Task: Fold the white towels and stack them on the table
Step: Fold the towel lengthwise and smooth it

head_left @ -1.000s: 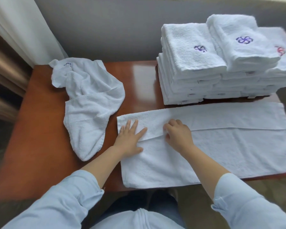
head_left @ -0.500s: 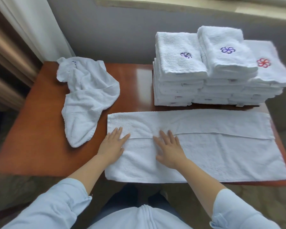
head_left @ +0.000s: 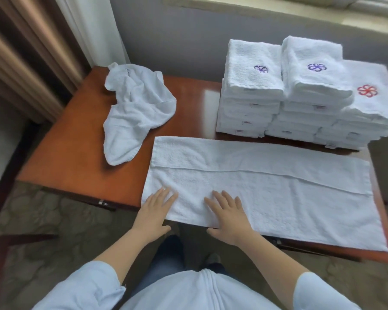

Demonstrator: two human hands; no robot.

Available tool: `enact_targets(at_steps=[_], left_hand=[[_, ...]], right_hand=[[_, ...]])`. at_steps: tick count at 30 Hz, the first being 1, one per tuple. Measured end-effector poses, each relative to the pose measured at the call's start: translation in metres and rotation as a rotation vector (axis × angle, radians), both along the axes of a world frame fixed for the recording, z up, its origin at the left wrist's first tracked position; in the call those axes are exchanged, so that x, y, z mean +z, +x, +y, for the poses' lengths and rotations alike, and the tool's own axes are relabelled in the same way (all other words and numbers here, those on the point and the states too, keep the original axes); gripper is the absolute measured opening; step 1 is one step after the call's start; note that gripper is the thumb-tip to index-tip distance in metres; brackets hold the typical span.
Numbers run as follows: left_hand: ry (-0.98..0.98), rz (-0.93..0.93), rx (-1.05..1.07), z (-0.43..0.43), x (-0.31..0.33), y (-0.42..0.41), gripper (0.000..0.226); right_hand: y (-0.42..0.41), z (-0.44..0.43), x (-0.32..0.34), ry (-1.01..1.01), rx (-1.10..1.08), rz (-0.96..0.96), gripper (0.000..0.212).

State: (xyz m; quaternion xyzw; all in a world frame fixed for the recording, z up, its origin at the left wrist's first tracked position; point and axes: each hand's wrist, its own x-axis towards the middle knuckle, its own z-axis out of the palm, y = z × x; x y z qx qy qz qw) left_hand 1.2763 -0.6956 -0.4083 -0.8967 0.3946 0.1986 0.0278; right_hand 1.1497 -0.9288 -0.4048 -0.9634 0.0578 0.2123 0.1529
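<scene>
So we've got one flat towel stretched long across the lower middle and right of the frame. It's lying on the wooden bench, with a folded edge running left to right along its length. Its near edge pokes a little past the front of the bench.

Our left hand sits at the lower left corner of that towel, palm down. The fingers are straight and spread, just pressing on the cloth and not grabbing anything. Our right hand is just beside it to the right, same deal: fingers flat and fanned out on the towel, thumb sticking out past the near edge (no pinch that we can see).

In the upper left part of the bench there's a crumpled towel, well apart from both hands. At the upper right sit the folded towels in three piles side by side. The top ones show stitched flower logos, two purple and one red.

There's a brown curtain in the upper left of the frame and patterned carpet at the lower left.
</scene>
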Motion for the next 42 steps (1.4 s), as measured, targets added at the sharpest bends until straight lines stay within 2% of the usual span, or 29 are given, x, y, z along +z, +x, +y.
enact_targets(at_steps=[2,4,6,7,10,13,17,21,25,31,35,38,42], left_hand=[[-0.132,-0.051,0.080,-0.002,0.001,-0.005,0.071],[-0.258,-0.043,0.178,-0.004,0.003,-0.006,0.044],[-0.267,-0.018,0.200,-0.003,0.005,-0.005,0.020],[-0.250,-0.007,0.191,-0.001,0.005,-0.004,0.016],[-0.206,0.020,0.205,0.002,0.007,-0.002,0.018],[-0.176,0.016,0.264,-0.004,0.015,-0.001,0.014],[-0.085,0.038,0.347,-0.019,0.030,0.007,0.019],[-0.053,0.029,0.407,-0.033,0.045,0.024,0.028],[-0.143,-0.076,0.441,-0.054,0.061,0.042,0.030],[-0.235,-0.199,0.431,-0.086,0.072,0.083,0.024],[-0.233,-0.219,0.383,-0.102,0.061,0.116,0.021],[-0.166,-0.221,0.333,-0.111,0.049,0.136,0.029],[-0.074,-0.209,0.272,-0.119,0.032,0.159,0.028]], right_hand=[[-0.008,0.000,-0.003,-0.074,0.048,0.061,0.096],[-0.012,0.000,-0.004,-0.140,0.077,0.066,0.099],[-0.013,-0.001,-0.002,-0.151,0.076,0.030,0.092],[-0.013,-0.003,0.000,-0.131,0.068,0.008,0.085],[-0.011,-0.012,0.008,-0.042,0.062,-0.069,0.053],[-0.006,-0.023,0.018,0.019,0.054,-0.018,0.025],[0.003,-0.032,0.030,0.071,-0.016,0.077,0.019],[0.012,-0.046,0.041,0.134,-0.309,0.004,0.008],[0.028,-0.062,0.053,0.198,-0.511,-0.167,0.015],[0.072,-0.088,0.061,0.146,-0.555,-0.338,0.025],[0.102,-0.102,0.053,0.105,-0.595,-0.328,0.025],[0.119,-0.110,0.041,0.126,-0.622,-0.269,0.024],[0.136,-0.115,0.023,0.144,-0.634,-0.197,0.025]])
